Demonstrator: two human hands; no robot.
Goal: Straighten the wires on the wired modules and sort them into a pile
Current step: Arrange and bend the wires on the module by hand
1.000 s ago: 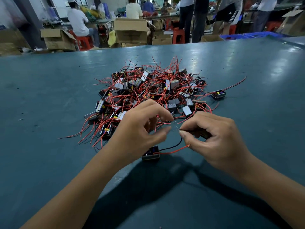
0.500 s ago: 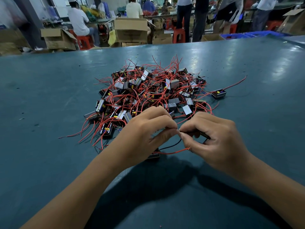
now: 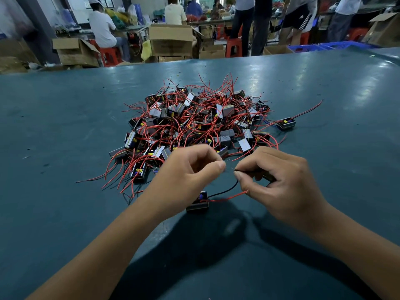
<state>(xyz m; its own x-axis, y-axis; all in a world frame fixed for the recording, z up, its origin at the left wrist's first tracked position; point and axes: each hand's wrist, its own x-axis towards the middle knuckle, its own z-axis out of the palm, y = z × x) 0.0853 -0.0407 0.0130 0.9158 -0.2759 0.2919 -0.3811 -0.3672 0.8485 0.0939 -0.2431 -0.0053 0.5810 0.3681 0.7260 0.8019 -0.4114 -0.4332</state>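
Note:
A tangled pile of small black modules with red wires [image 3: 194, 122] lies on the teal table [image 3: 65, 126]. One module [image 3: 198, 203] sits apart, just below my hands. Its black wire [image 3: 225, 191] curves up into my right hand [image 3: 279, 185], which pinches it between thumb and forefinger, the tip poking out leftward. Its red wire [image 3: 227, 199] runs to the heel of the same hand. My left hand [image 3: 190, 169] hovers over the module with fingers curled and thumb against forefinger, a small gap from the wire tip. Nothing shows between its fingertips.
A single module with a long red wire [image 3: 286, 123] lies to the right of the pile. Beyond the table's far edge stand cardboard boxes [image 3: 171, 40], red stools [image 3: 233, 47] and several people at other benches.
My two hands' fingertips met at the black wire's end half a second ago. Now my left hand has drawn back to the left, off the tip. The right hand keeps its pinch.

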